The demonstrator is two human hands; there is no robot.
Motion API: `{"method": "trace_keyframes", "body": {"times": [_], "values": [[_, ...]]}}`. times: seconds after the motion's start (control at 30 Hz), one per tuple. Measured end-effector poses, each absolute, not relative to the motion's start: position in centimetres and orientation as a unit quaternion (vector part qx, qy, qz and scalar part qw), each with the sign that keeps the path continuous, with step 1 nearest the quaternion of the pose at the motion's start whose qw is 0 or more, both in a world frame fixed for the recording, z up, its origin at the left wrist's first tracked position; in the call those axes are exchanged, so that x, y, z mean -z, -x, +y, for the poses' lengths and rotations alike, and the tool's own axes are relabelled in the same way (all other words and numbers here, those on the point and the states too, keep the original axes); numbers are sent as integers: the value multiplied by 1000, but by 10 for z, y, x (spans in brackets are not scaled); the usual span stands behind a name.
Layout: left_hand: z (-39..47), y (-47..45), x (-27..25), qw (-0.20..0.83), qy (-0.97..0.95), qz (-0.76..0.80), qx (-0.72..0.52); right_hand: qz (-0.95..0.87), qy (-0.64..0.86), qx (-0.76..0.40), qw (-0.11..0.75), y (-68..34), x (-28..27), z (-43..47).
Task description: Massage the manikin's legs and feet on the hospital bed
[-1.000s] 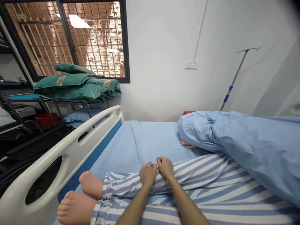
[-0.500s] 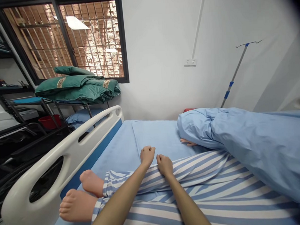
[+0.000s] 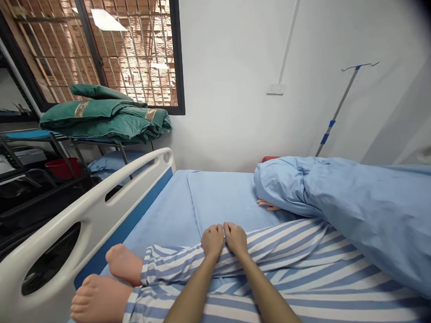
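Observation:
A figure with doll-like, smooth feet (image 3: pixel 100 295) lies on the bed in blue-and-white striped trousers (image 3: pixel 276 254). Over the shin of its far leg, my left hand (image 3: pixel 213 240) is closed, knuckles up. My right hand (image 3: pixel 235 237) is closed right beside it, the two almost touching. The curled fingertips of both hands point away from me and are hidden, so whether they pinch any cloth cannot be seen. A light blue quilt (image 3: pixel 364 212) is pushed up over the body at the right, with fingers of a hand (image 3: pixel 268 205) sticking out under it.
A white bed end board (image 3: pixel 127 189) rises at the left beyond the feet. Blue sheet (image 3: pixel 224 194) covers the mattress. Folded green bedding (image 3: pixel 106 118) lies on chairs under the barred window. A drip pole (image 3: pixel 338 109) stands by the far wall, and a red bucket (image 3: pixel 63 168) is at the left.
My left hand has come down and back toward me onto the far leg, next to my right hand. The gap between the hands has narrowed. The view has shifted slightly.

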State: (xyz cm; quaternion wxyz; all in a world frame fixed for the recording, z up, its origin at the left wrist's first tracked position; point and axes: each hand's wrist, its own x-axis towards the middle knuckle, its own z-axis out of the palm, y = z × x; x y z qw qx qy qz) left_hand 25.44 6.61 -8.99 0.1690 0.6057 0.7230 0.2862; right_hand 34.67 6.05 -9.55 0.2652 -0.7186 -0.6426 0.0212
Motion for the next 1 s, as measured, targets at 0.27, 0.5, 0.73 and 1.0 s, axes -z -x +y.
{"method": "trace_keyframes", "body": {"times": [0.27, 0.5, 0.73, 1.0], "values": [[61, -257, 85, 158, -610, 731, -262, -688, 662, -35, 295, -357, 70, 71], [58, -259, 84, 142, -625, 725, -253, -671, 676, -38, 301, -373, 72, 71], [58, -259, 89, 145, -649, 706, -244, -640, 697, -64, 318, -380, 89, 69], [62, -262, 81, 158, -663, 685, -257, -631, 704, -58, 321, -378, 83, 65]]}}
